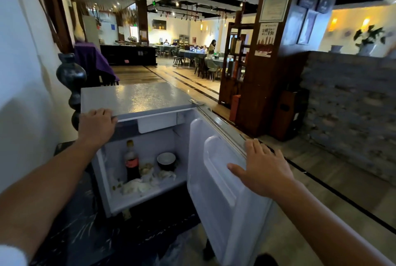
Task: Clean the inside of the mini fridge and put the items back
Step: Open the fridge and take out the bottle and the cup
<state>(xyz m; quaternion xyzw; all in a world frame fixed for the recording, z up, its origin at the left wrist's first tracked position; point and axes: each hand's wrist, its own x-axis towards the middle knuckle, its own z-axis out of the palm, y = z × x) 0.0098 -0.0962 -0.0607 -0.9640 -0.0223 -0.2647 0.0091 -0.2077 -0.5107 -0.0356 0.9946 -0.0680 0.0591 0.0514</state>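
The mini fridge (137,103) stands open in front of us, its door (222,180) swung wide to the right, and we are right at the start of this job. The left hand (96,126) rests on the front corner of the fridge top, fingers curled over the edge in a light grip, holding nothing but the fridge itself. The right hand (259,169) lies flat and spread on the top edge of the door, its grip open, nothing in it.

Look inside: everything is still in there. A dark cola bottle (131,161) stands upright toward the left of the floor of the compartment, a dark bowl (166,160) sits further back to the right, and between and in front of them lies a scatter of pale crumpled stuff (139,186) (paper or plastic wrapping, I cannot tell which) with a few small bits near the front left.

So by my reading nothing is done yet beyond opening up. Still to come: take the bottle and bowl out, clear the litter, wipe the walls and floor, then put the items back. No cloth shows anywhere in view.
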